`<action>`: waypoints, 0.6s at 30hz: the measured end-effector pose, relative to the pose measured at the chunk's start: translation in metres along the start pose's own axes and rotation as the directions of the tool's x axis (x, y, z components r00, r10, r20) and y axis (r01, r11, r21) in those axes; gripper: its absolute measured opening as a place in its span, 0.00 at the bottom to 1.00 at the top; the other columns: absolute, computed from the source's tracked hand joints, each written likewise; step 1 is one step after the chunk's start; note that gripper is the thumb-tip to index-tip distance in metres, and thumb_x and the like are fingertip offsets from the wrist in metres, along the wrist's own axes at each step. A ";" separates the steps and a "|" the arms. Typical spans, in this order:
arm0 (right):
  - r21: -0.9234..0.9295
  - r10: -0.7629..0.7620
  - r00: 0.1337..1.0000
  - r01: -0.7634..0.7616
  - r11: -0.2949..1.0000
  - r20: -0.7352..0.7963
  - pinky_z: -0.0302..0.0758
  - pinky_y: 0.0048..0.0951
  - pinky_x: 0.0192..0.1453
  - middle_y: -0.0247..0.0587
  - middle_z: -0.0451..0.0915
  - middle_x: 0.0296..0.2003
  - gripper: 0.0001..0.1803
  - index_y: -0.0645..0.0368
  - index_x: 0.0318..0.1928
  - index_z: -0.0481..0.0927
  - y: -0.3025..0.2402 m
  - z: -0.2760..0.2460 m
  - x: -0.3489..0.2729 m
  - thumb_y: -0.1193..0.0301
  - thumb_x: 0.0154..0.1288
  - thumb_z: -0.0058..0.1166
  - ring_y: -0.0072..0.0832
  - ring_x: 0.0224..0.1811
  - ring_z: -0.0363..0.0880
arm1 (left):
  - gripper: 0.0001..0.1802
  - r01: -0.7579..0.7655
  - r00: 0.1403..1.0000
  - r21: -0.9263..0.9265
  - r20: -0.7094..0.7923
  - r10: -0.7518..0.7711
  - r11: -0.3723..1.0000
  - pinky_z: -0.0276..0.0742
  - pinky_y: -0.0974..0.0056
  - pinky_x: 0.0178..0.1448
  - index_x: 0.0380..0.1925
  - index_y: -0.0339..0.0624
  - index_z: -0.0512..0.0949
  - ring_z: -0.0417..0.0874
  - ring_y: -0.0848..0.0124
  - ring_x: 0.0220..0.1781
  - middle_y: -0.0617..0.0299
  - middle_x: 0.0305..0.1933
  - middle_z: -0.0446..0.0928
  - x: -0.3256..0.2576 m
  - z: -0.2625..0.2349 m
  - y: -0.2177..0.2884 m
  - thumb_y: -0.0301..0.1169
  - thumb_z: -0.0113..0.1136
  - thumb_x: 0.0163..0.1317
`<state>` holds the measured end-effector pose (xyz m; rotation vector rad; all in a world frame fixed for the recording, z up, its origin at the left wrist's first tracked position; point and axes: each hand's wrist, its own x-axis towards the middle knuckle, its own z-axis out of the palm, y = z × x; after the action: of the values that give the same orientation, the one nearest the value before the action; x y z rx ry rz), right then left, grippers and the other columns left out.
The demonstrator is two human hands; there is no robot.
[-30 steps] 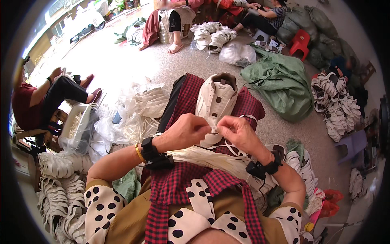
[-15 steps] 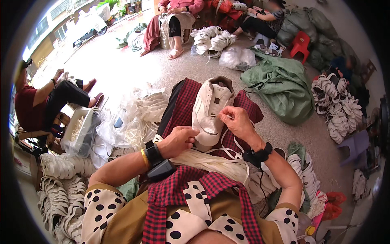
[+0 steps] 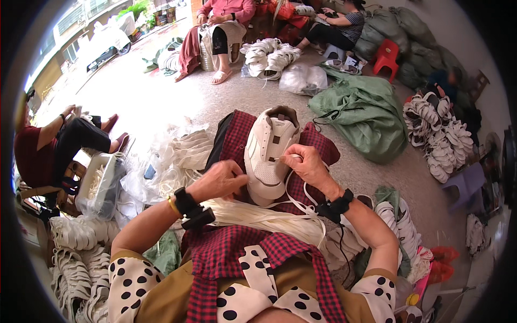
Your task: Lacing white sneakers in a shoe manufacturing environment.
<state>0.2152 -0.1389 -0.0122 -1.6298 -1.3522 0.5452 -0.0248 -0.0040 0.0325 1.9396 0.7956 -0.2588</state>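
- White sneaker (image 3: 269, 153): lies on the red checked cloth (image 3: 318, 148) over the person's lap.
- Right hand (image 3: 308, 166): fingers pinch a white shoelace (image 3: 301, 200) at the sneaker's side.
- Left hand (image 3: 219, 180): fingers curled against the sneaker, above a lace bundle (image 3: 258, 218).

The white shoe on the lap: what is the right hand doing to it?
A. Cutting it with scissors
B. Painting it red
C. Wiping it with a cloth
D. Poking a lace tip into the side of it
D: the right hand pinches a white lace and pushes its tip at the side of the white shoe, while the left hand steadies the shoe.
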 end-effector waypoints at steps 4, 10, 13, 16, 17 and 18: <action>-0.119 -0.091 0.995 0.087 0.989 -0.032 0.64 0.26 0.22 0.28 0.72 0.16 0.13 0.65 0.33 0.83 -0.008 0.005 -0.002 0.66 0.65 0.64 0.12 0.19 0.63 | 0.16 -0.504 0.671 0.264 -0.480 0.565 0.822 0.76 0.66 0.29 0.37 0.34 0.74 0.83 0.73 0.28 0.58 0.27 0.80 0.025 -0.002 0.003 0.38 0.63 0.65; -0.134 -0.057 0.996 0.047 0.990 -0.074 0.65 0.27 0.22 0.31 0.71 0.14 0.12 0.65 0.32 0.83 -0.013 0.008 -0.005 0.67 0.63 0.63 0.13 0.17 0.64 | 0.17 -0.528 0.769 0.025 -0.409 0.491 0.849 0.74 0.63 0.30 0.36 0.34 0.75 0.79 0.74 0.27 0.58 0.24 0.78 0.085 0.010 -0.008 0.35 0.70 0.57; -0.169 -0.052 0.996 0.039 0.985 -0.070 0.64 0.26 0.21 0.31 0.72 0.14 0.12 0.65 0.32 0.82 -0.011 0.005 -0.008 0.67 0.63 0.63 0.13 0.16 0.63 | 0.18 -0.508 0.810 -0.062 -0.374 0.452 0.859 0.75 0.64 0.31 0.37 0.34 0.75 0.78 0.75 0.27 0.60 0.25 0.78 0.081 0.009 -0.005 0.36 0.69 0.57; -0.190 -0.051 0.995 0.034 0.981 -0.084 0.63 0.25 0.20 0.32 0.73 0.15 0.11 0.65 0.31 0.81 -0.011 0.008 -0.008 0.67 0.63 0.63 0.13 0.15 0.63 | 0.17 -0.502 0.831 -0.098 -0.329 0.448 0.859 0.74 0.66 0.30 0.38 0.35 0.74 0.77 0.76 0.26 0.62 0.25 0.77 0.083 0.006 -0.013 0.36 0.67 0.58; -0.194 -0.049 0.995 0.031 0.981 -0.085 0.63 0.25 0.20 0.32 0.73 0.15 0.11 0.65 0.31 0.81 -0.011 0.007 -0.009 0.67 0.63 0.63 0.13 0.15 0.63 | 0.17 -0.509 0.828 -0.100 -0.328 0.455 0.855 0.74 0.67 0.30 0.39 0.35 0.74 0.76 0.76 0.26 0.62 0.24 0.76 0.084 0.007 -0.014 0.35 0.67 0.57; -0.177 -0.048 0.995 0.031 0.984 -0.090 0.63 0.26 0.20 0.33 0.74 0.15 0.11 0.64 0.31 0.81 -0.012 0.008 -0.009 0.68 0.62 0.63 0.13 0.15 0.63 | 0.17 -0.517 0.824 -0.101 -0.328 0.462 0.850 0.73 0.67 0.30 0.39 0.35 0.74 0.75 0.77 0.26 0.63 0.23 0.75 0.084 0.007 -0.015 0.35 0.67 0.57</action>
<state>0.1997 -0.1444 -0.0076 -1.7438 -1.3913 0.3290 0.0310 0.0295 -0.0228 1.9504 0.4505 0.4157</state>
